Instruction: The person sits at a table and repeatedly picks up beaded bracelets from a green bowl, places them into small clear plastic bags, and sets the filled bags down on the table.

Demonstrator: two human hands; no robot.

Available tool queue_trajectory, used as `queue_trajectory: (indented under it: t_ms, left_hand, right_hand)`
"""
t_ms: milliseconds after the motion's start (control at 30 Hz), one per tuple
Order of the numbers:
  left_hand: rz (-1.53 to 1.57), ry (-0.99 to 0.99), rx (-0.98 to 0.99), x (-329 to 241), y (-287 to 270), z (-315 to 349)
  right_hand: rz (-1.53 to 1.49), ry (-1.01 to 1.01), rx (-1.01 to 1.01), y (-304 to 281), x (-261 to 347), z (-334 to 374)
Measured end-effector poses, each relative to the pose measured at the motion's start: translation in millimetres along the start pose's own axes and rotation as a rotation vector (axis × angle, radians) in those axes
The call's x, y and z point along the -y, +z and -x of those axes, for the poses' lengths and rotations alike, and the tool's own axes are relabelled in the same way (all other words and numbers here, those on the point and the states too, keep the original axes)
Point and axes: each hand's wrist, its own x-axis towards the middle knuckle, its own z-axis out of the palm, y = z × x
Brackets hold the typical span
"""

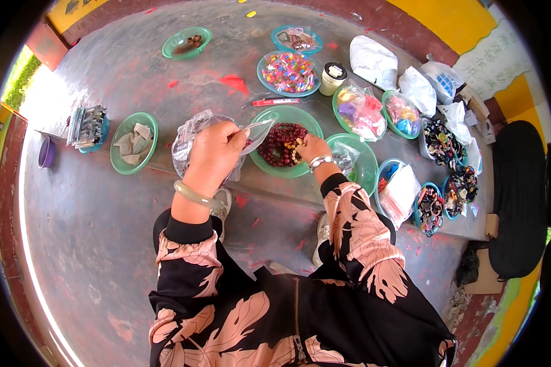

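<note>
My left hand (215, 150) is closed, pinching a small clear plastic bag (261, 129) that sticks out to the right over a green bowl's rim. Beneath that hand is a round clear container (182, 150) with plastic wrapping in it, mostly covered by the hand. In the green bowl (274, 169) lie strings of dark red beads (280, 142) with some yellowish ones among them. The fingers of my right hand (314, 148) reach in over the bowl's right side and close on the beads; the fingertips are partly hidden.
A red-and-white pen (275, 102) lies beyond the bowl. Farther off are a bowl of colourful small pieces (288, 73) and a lidded cup (333, 78). Baskets of dark hair ties (430, 209) and white bags (373, 61) crowd the right. Leftward stands a bowl with pale pieces (133, 144).
</note>
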Motion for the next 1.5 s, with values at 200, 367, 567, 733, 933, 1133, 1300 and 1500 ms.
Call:
queue_trajectory:
  t_ms: [200, 367, 567, 733, 933, 1133, 1300, 1500]
  left_hand:
    - [-0.005, -0.003, 0.104, -1, 13, -3]
    - [-0.013, 0.116, 0.099, 3, 30, 2]
    - [-0.054, 0.242, 0.143, 0, 52, 7]
    - [-0.059, 0.231, 0.23, -10, 64, 10]
    - [-0.071, 0.279, 0.271, -13, 68, 10]
    - [-0.026, 0.326, 0.315, -16, 69, 10]
    - [0.009, 0.312, 0.316, -11, 74, 11]
    - [-0.029, 0.334, 0.342, -15, 69, 9]
  right_hand:
    - [-0.456, 0.048, 0.079, -58, -11, -9]
    - [-0.852, -0.046, 0.242, -135, 23, 26]
    - [-0.957, -0.337, 0.186, -194, 40, 63]
    - [-0.916, -0.432, 0.298, -200, 58, 80]
    - [-0.845, -0.511, 0.338, -188, 66, 80]
    - [-0.474, -0.717, 0.23, -184, 60, 76]
    - [-0.244, -0.745, 0.205, -166, 71, 80]
    - [-0.256, -0.85, 0.161, -148, 71, 80]
